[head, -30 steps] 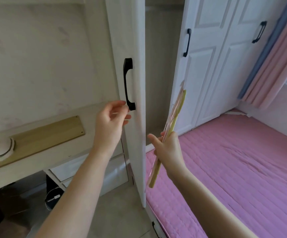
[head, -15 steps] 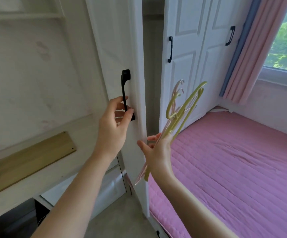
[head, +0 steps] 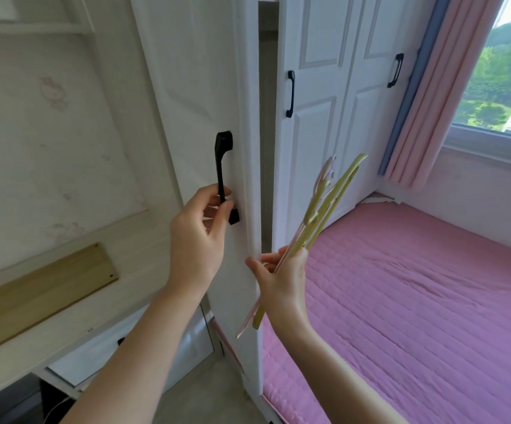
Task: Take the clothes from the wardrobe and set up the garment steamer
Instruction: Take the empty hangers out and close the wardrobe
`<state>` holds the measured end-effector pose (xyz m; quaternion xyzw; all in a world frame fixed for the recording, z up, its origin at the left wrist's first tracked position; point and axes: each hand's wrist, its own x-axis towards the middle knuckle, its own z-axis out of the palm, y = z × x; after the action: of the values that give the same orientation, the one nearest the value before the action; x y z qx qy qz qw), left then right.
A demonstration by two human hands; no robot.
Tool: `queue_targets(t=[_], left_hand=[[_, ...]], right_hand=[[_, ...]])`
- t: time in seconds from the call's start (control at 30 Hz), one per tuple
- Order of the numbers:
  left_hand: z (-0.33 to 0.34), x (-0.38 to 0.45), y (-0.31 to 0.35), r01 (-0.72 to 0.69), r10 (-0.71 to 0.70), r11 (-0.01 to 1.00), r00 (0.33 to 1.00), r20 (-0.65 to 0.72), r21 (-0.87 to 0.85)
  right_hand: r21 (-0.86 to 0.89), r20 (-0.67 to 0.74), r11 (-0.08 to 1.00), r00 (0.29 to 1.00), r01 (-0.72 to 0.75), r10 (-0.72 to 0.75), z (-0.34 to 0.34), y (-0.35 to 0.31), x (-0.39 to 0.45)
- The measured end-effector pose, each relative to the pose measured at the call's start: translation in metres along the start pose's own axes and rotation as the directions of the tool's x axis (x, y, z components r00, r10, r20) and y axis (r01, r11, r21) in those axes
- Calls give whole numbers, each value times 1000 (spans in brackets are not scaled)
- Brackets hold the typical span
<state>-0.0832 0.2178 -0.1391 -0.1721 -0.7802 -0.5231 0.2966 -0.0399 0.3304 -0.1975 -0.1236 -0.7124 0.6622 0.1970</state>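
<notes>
The white wardrobe door (head: 193,87) stands nearly closed, leaving a narrow dark gap (head: 266,133) beside it. My left hand (head: 199,237) grips the lower part of its black handle (head: 222,172). My right hand (head: 281,283) holds a bundle of thin yellow-green and pink clothes hangers (head: 324,209), tilted up and to the right, just right of the door's edge. No clothes and no garment steamer are visible.
Two more white wardrobe doors with black handles (head: 291,93) stand to the right. A bed with a pink quilt (head: 416,301) fills the lower right. Pink curtains (head: 450,87) hang by a window. A pale desk (head: 64,295) with a wooden strip lies left.
My left hand has closed on the door handle and the door has swung nearer to closed, narrowing the gap. My right hand has kept the hangers, which turned slightly.
</notes>
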Motion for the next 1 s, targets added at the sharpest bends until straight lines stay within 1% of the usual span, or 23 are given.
queue_targets(t=[0.3,0.6,0.7,0.87,1.0], left_hand=[[53,19,4,-99,98,989,995,9,110],[128,59,-3,-204,213,947,977,-9,249],[154,75,-14,-294,321,876,947,-10,382],[183,107,-31,-415,479,735,877,22,536],[202,130,-46,-455,508,667,857,87,590]], right_hand=[[27,-56,1000,998,11,-10,-31,10,49],[2,-95,1000,995,1,-1,-64,19,129],[-5,-105,1000,994,0,-1,-68,21,157],[7,-103,1000,995,-5,6,-72,24,203],[44,-97,999,995,-13,18,-70,28,239]])
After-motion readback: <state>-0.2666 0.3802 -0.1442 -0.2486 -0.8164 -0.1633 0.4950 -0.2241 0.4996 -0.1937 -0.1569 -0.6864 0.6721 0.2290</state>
